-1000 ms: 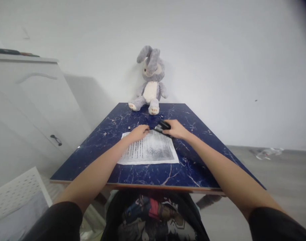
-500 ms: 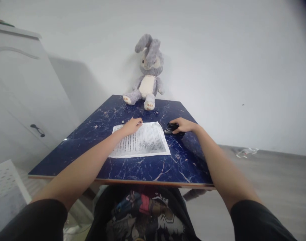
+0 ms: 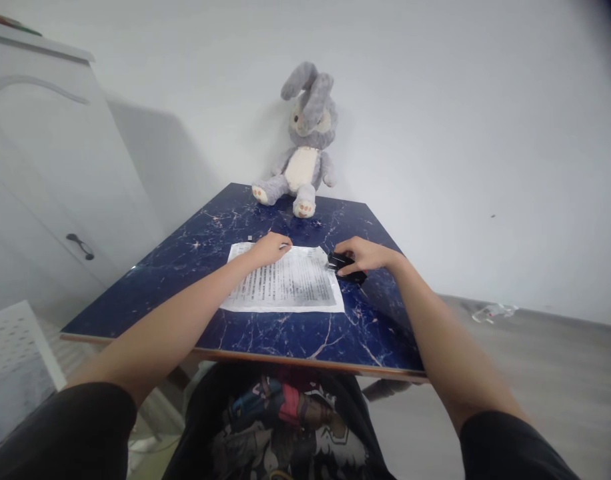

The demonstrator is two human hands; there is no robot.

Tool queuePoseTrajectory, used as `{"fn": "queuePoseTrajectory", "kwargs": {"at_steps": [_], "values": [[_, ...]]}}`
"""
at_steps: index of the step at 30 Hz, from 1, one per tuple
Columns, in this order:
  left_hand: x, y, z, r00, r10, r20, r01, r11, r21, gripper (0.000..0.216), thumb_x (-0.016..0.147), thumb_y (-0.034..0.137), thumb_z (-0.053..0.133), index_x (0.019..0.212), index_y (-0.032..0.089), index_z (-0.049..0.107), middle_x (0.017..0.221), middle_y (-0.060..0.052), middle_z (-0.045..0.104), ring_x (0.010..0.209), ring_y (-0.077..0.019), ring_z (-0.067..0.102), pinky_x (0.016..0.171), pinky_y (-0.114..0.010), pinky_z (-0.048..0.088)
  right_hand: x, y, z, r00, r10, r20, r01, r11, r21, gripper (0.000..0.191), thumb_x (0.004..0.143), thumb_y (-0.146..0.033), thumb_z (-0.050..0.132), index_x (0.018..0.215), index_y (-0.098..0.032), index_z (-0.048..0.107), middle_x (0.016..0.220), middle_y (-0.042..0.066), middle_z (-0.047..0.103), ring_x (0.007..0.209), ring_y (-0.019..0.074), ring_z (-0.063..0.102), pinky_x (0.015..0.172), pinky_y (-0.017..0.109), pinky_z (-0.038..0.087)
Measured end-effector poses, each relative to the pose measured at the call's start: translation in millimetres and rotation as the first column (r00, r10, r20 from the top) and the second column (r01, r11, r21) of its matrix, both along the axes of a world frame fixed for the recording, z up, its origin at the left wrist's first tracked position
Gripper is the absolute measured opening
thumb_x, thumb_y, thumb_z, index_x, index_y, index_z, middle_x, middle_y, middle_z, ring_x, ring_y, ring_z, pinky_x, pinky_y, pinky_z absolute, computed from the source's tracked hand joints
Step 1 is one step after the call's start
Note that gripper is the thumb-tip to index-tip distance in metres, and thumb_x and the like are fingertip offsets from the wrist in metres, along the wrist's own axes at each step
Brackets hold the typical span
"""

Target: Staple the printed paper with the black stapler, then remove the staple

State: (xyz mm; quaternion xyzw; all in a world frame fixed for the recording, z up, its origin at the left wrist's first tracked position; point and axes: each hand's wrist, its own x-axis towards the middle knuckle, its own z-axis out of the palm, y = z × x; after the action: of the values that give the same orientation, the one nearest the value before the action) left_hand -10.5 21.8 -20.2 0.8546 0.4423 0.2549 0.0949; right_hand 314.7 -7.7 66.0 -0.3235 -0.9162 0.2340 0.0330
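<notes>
blue marbled table [image 3: 280,337]; black stapler [image 3: 355,277] by printed sheet [image 3: 305,290], text [image 3: 268,283] illegible

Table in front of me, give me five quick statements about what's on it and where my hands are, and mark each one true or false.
1. The right hand has its fingers around a black stapler. True.
2. The stapler is by the left edge of the paper. False: it is by the right edge, near the far corner.
3. The stuffed rabbit sits at the far end of the table. True.
4. The left hand is on the stapler. False: it is at the far edge of the paper.
5. The paper carries printed text. True.
</notes>
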Motion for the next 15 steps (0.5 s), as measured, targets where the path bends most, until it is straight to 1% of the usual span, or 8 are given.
{"fn": "queuePoseTrajectory", "kwargs": {"at_steps": [2,3,5,7,8,11,13,15], "values": [[1,0,0.0,1.0,-0.003,0.002,0.003,1.0,0.008,0.024,0.092,0.021,0.056,0.101,0.018,0.079,0.105,-0.009,0.079,0.099,-0.0257,0.073,0.1,-0.039,0.051,-7,0,-1.9,0.997,-0.023,-0.071,0.026,0.999,0.041,0.04,0.085,-0.057,0.072,0.095,-0.019,0.067,0.088,0.003,0.067,0.077,0.0177,0.056,0.072,0.03,0.042],[1,0,0.2,1.0,0.0,0.004,0.0,1.0,0.011,0.024,0.092,0.021,0.056,0.101,0.018,0.079,0.105,-0.009,0.079,0.099,-0.0258,0.073,0.1,-0.04,0.051,-11,0,-4.1,0.99,-0.068,-0.122,0.075,0.996,0.05,0.042,0.092,-0.061,0.063,0.097,-0.019,0.065,0.09,0.004,0.067,0.079,0.0182,0.056,0.073,0.03,0.043],[1,-1,0.8,1.0,0.0,0.008,0.0,1.0,0.013,0.024,0.093,0.022,0.057,0.101,0.019,0.079,0.105,-0.008,0.079,0.099,-0.0257,0.073,0.101,-0.04,0.051,-22,0,-11.4,0.958,-0.211,-0.195,0.226,0.972,0.06,0.05,0.104,-0.063,0.039,0.093,-0.019,0.062,0.091,0.006,0.066,0.081,0.0195,0.057,0.078,0.033,0.045],[2,-2,1.3,1.0,-0.004,0.016,0.004,1.0,0.014,0.024,0.093,0.022,0.056,0.102,0.018,0.079,0.106,-0.009,0.079,0.101,-0.0257,0.073,0.101,-0.04,0.051,-33,0,-21.2,0.931,-0.318,-0.178,0.338,0.936,0.095,0.057,0.107,-0.061,0.025,0.086,-0.019,0.059,0.092,0.009,0.067,0.084,0.0217,0.059,0.084,0.036,0.045],[2,-2,1.4,1.0,-0.004,0.021,0.004,1.0,0.014,0.024,0.093,0.022,0.056,0.102,0.018,0.079,0.106,-0.009,0.079,0.101,-0.0257,0.073,0.102,-0.04,0.051,-39,0,-26.1,0.93,-0.34,-0.143,0.357,0.927,0.118,0.056,0.108,-0.059,0.025,0.084,-0.02,0.058,0.093,0.01,0.067,0.086,0.023,0.059,0.086,0.037,0.045],[2,-2,1.4,1.0,0.004,0.024,-0.004,1.0,0.014,0.025,0.094,0.022,0.057,0.103,0.017,0.079,0.109,-0.01,0.079,0.103,-0.0266,0.072,0.103,-0.041,0.05,-50,0,-36.5,0.945,-0.325,-0.03,0.325,0.928,0.183,0.042,0.108,-0.045,0.033,0.088,-0.019,0.06,0.099,0.012,0.069,0.093,0.0255,0.061,0.09,0.038,0.046],[1,-2,1.6,1.0,0.004,0.019,-0.004,1.0,0.013,0.025,0.095,0.022,0.056,0.104,0.017,0.079,0.11,-0.01,0.079,0.104,-0.0263,0.073,0.104,-0.041,0.05,-54,-1,-38.9,0.947,-0.321,0.014,0.311,0.925,0.218,0.035,0.106,-0.035,0.034,0.091,-0.019,0.061,0.101,0.013,0.069,0.094,0.0254,0.062,0.088,0.036,0.046],[2,-3,2.3,1.0,-0.005,0.013,0.005,1.0,0.015,0.026,0.095,0.022,0.056,0.105,0.017,0.078,0.11,-0.009,0.079,0.104,-0.0251,0.073,0.105,-0.039,0.05,-55,-2,-39.4,0.939,-0.34,0.056,0.316,0.913,0.256,0.033,0.106,-0.031,0.033,0.095,-0.018,0.061,0.105,0.014,0.07,0.095,0.0253,0.063,0.087,0.035,0.046]]}}
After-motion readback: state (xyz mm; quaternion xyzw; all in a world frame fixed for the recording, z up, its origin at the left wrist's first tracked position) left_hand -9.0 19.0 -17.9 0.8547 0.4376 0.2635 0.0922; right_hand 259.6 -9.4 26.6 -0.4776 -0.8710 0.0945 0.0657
